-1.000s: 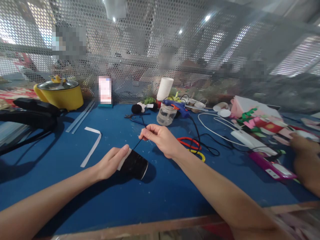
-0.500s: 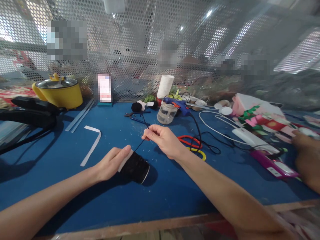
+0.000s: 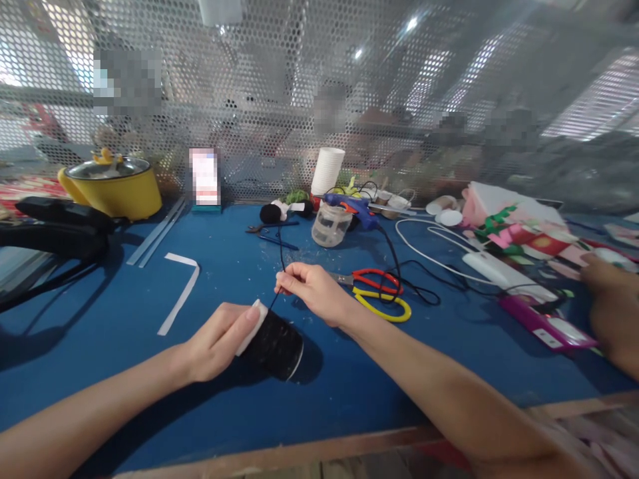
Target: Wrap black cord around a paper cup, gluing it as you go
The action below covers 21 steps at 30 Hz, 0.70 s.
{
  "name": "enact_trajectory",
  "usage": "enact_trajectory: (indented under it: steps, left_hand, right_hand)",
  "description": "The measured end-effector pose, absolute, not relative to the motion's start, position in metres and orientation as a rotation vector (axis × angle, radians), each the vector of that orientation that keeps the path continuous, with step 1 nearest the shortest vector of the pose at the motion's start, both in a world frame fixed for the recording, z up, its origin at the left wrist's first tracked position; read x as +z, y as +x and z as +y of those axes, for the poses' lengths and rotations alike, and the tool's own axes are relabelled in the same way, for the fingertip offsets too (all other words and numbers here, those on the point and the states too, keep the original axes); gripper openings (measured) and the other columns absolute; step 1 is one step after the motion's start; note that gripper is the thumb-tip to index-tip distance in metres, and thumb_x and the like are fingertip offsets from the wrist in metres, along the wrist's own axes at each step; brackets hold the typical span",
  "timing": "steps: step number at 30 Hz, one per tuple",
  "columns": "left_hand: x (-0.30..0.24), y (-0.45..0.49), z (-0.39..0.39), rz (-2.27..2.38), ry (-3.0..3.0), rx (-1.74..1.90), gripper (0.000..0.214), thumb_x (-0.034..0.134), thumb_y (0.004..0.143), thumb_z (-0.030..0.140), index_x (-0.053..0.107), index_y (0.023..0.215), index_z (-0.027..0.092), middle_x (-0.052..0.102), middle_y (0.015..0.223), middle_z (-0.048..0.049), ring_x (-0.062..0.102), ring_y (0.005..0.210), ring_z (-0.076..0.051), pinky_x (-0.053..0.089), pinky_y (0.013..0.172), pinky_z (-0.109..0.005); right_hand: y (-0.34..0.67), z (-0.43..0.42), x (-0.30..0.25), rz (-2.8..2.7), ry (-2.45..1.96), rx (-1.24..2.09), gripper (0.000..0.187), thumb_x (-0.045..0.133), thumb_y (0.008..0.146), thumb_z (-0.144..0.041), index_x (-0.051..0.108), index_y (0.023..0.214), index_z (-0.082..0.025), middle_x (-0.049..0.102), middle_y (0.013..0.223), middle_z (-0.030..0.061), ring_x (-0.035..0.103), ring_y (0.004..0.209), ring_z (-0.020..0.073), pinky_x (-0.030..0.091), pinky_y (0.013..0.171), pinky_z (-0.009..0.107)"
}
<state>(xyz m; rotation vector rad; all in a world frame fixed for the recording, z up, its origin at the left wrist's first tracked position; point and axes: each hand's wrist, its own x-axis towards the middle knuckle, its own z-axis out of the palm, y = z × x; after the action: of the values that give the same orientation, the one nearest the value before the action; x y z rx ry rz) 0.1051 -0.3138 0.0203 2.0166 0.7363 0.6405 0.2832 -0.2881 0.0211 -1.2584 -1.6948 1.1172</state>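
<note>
My left hand (image 3: pixel 219 339) is closed around the white end of a paper cup (image 3: pixel 252 330). Most of the cup's side is wrapped in black yarn (image 3: pixel 277 342), and it is held tilted above the blue table. Between the thumb and fingers of my right hand (image 3: pixel 309 289) a strand of the yarn is pinched. From the cup the strand runs up through these fingers and back toward a black yarn ball (image 3: pixel 270 213). Right of my right hand lie scissors (image 3: pixel 382 303) with one red and one yellow handle.
Pliers (image 3: pixel 274 236), a clear jar (image 3: pixel 331 226) with a blue glue gun (image 3: pixel 352 205) on it and stacked paper cups (image 3: pixel 328 171) stand toward the back. A yellow pot (image 3: pixel 114 189), phone (image 3: pixel 205 176) and white strip (image 3: pixel 184 293) are left. A purple power strip (image 3: pixel 544 326) and another person's hand (image 3: pixel 614 306) are right.
My right hand has moved a little left and down, nearer the cup, with the yarn still pinched. The cup has shifted slightly down. More of the scissors shows.
</note>
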Motion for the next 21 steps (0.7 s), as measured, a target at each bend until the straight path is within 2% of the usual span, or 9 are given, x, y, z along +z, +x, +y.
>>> enact_trajectory:
  steps: [7, 13, 21]
  left_hand:
    - [0.02, 0.104, -0.317, 0.587, 2.195, 0.718, 0.032, 0.019, 0.088, 0.021, 0.024, 0.056, 0.019, 0.031, 0.052, 0.0042, 0.028, 0.048, -0.009, 0.027, 0.05, -0.024]
    - [0.021, 0.103, -0.319, 0.441, 2.295, 0.722, 0.029, 0.019, 0.086, 0.016, 0.024, 0.058, 0.019, 0.034, 0.054, 0.0027, 0.029, 0.05, -0.01, 0.028, 0.053, -0.025]
    - [0.019, 0.102, -0.32, 0.34, 2.356, 0.764, 0.027, 0.02, 0.085, 0.015, 0.025, 0.058, 0.019, 0.035, 0.055, 0.002, 0.03, 0.05, -0.01, 0.028, 0.051, -0.025]
  right_hand:
    - [0.279, -0.293, 0.015, -1.754, -1.259, 1.155, 0.021, 0.046, 0.079, -0.028, 0.054, 0.064, -0.014, 0.056, 0.062, 0.0008, 0.048, 0.057, 0.0101, 0.036, 0.058, 0.023]
    - [0.273, -0.299, 0.012, -1.817, -1.262, 1.172, 0.022, 0.046, 0.079, -0.029, 0.054, 0.064, -0.015, 0.049, 0.056, -0.0027, 0.041, 0.052, 0.0087, 0.031, 0.053, 0.022]
    - [0.265, -0.309, 0.011, -1.822, -1.272, 1.274, 0.023, 0.048, 0.077, -0.03, 0.046, 0.059, -0.015, 0.036, 0.05, -0.0067, 0.031, 0.048, 0.0069, 0.025, 0.045, 0.02]
